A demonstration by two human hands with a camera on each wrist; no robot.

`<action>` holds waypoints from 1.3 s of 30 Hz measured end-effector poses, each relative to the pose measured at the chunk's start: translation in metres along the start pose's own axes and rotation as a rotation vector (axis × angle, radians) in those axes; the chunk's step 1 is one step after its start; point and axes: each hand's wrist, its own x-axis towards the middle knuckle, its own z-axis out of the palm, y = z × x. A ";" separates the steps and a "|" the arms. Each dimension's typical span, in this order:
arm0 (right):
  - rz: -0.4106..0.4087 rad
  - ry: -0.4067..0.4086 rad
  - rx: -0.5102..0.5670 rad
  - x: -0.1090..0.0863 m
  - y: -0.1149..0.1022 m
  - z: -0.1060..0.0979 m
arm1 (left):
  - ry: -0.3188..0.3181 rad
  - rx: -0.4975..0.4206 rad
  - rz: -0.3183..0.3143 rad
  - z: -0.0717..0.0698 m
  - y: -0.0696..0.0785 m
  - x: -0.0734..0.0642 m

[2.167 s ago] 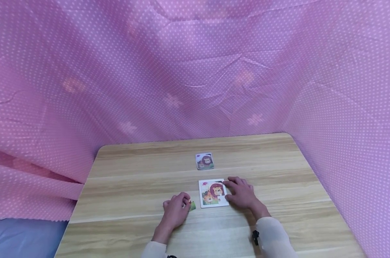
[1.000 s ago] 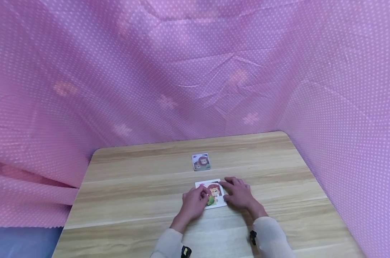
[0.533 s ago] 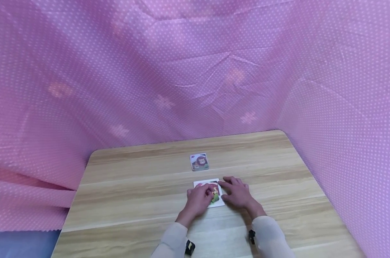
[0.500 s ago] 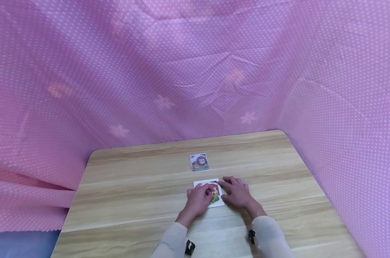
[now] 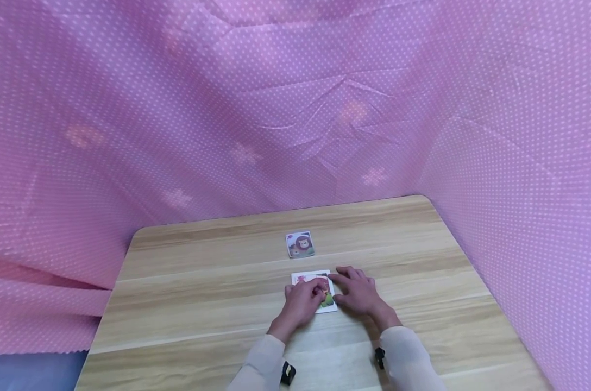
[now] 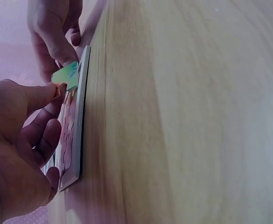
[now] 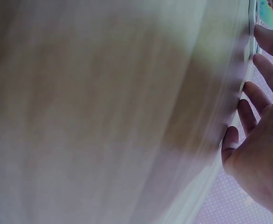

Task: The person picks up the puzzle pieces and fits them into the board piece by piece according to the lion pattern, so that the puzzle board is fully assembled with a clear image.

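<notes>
Where left hand (image 5: 300,304) earlier pinched small green puzzle piece (image 6: 67,74) on wood left of white lion puzzle board (image 5: 315,291), it now pinches piece over board's lower right. Right hand (image 5: 356,293), fingers flat, steadies board's right edge. Seating underway. Lion picture card (image 5: 300,244) beyond board.

Soft even pink-tinted light, faint shadows, wide-angle edge bending, blurred wrist views

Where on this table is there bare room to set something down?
Bare wood spans the table left of the left hand, and right of the right hand toward the pink curtain. It's crowded mid-table: both hands on the puzzle board, the small card just beyond.
</notes>
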 end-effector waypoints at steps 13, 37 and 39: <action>0.009 -0.027 0.009 -0.002 0.003 -0.002 | 0.029 0.066 -0.004 0.007 0.005 -0.001; 0.015 -0.018 0.012 0.000 -0.002 -0.004 | 0.036 0.329 0.016 0.008 0.001 -0.017; 0.018 -0.022 0.011 0.000 -0.002 -0.004 | 0.046 0.340 0.019 0.009 0.000 -0.018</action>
